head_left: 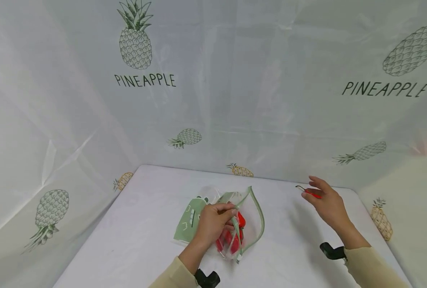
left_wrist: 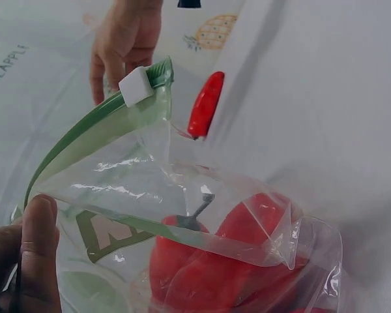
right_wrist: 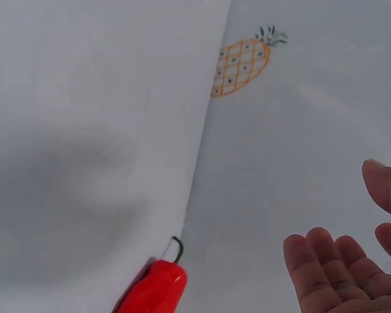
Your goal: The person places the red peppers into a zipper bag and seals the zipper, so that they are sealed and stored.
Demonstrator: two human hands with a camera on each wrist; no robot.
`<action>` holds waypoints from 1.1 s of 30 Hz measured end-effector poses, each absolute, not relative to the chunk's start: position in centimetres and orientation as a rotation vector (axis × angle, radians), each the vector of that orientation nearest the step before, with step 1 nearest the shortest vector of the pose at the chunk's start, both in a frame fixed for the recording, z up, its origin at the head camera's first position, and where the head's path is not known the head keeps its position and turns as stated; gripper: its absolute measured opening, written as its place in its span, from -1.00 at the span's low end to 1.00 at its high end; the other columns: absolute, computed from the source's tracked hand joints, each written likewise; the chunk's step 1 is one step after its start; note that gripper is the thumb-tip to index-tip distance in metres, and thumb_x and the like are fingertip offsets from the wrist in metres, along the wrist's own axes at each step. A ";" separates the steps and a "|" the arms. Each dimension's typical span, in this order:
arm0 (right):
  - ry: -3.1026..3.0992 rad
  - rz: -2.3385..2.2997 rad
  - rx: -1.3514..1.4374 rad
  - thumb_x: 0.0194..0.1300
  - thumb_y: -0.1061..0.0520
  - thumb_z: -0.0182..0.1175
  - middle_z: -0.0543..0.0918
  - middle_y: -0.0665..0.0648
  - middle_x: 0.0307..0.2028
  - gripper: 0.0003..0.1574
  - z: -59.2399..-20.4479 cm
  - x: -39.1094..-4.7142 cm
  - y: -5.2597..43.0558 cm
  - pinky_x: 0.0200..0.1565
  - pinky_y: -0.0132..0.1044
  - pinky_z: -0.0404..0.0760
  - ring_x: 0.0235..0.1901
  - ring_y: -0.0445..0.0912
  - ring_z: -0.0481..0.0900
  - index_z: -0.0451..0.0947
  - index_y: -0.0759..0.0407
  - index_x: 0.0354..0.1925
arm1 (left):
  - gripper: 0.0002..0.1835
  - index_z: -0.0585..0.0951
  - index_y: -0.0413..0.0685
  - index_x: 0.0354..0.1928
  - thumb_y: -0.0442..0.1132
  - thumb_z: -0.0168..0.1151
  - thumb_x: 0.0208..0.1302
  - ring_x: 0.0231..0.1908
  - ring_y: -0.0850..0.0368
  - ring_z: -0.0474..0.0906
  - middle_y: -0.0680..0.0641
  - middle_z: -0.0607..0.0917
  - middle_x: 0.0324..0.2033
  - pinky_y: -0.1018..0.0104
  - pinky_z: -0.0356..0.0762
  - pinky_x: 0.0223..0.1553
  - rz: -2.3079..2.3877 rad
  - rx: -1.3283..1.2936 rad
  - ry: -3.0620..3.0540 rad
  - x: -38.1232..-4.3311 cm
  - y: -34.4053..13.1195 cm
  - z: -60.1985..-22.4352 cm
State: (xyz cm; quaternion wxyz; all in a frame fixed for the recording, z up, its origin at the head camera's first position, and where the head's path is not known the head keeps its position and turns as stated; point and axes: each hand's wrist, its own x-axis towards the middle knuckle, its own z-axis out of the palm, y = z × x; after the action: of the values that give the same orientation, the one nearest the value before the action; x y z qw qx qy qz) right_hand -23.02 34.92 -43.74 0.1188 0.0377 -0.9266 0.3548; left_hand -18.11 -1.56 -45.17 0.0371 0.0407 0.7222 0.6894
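My left hand (head_left: 215, 220) pinches the rim of a clear zip bag (head_left: 254, 212) with green edging and a white slider (left_wrist: 136, 87). The bag's mouth gapes toward the right, and several red peppers (left_wrist: 247, 238) lie inside, showing through the plastic. A single red pepper (right_wrist: 158, 288) with a thin curved stem lies near the table's edge. My right hand (head_left: 326, 202) is raised close to it, fingers spread and holding nothing. In the head view the hand overlaps that pepper, but both wrist views show a gap between them.
A green cartoon print (head_left: 189, 220) covers the bag's left part. White cloth spreads over the table (head_left: 134, 240). Behind it hangs a pale curtain (head_left: 235, 100) printed with pineapples. A black wrist camera mount (head_left: 332, 251) sits at my right wrist.
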 end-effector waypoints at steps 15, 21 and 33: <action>-2.748 1.234 0.008 0.57 0.03 0.24 0.24 0.57 0.49 0.01 -47.5 -25.9 40.4 -0.17 -0.76 0.55 0.34 0.49 0.42 -0.09 0.19 0.69 | -0.80 0.81 -0.20 -0.02 -0.31 0.42 0.38 -0.58 0.21 0.68 -0.06 0.76 -0.36 0.30 0.81 -0.44 2.123 0.090 2.202 -18.5 -1.3 -45.9; -2.777 1.253 -0.077 0.57 0.07 0.22 0.12 0.61 0.53 0.07 -48.9 -27.1 41.9 0.26 0.25 0.59 0.38 0.56 0.33 -0.22 0.18 0.70 | -0.80 0.81 -0.22 -0.02 -0.33 0.42 0.38 -0.59 0.21 0.67 -0.08 0.76 -0.35 0.31 0.80 -0.45 2.137 0.091 2.178 -18.6 -1.2 -46.1; -2.841 1.282 -0.239 0.50 0.21 0.24 0.01 0.64 0.55 0.18 -51.3 -29.0 42.8 0.30 0.49 0.43 0.41 0.60 0.23 -0.32 0.17 0.70 | -0.83 0.81 -0.24 -0.05 -0.33 0.40 0.40 -0.58 0.22 0.68 -0.11 0.80 -0.30 0.31 0.81 -0.43 2.143 0.069 2.141 -18.4 -0.8 -46.3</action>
State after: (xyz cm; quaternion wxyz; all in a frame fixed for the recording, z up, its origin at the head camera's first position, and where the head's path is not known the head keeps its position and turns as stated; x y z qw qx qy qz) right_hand -28.99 42.81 -51.29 0.0078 -0.0763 -0.9088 0.4101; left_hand -18.42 -0.81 -46.27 0.0557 0.0226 0.7056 0.7061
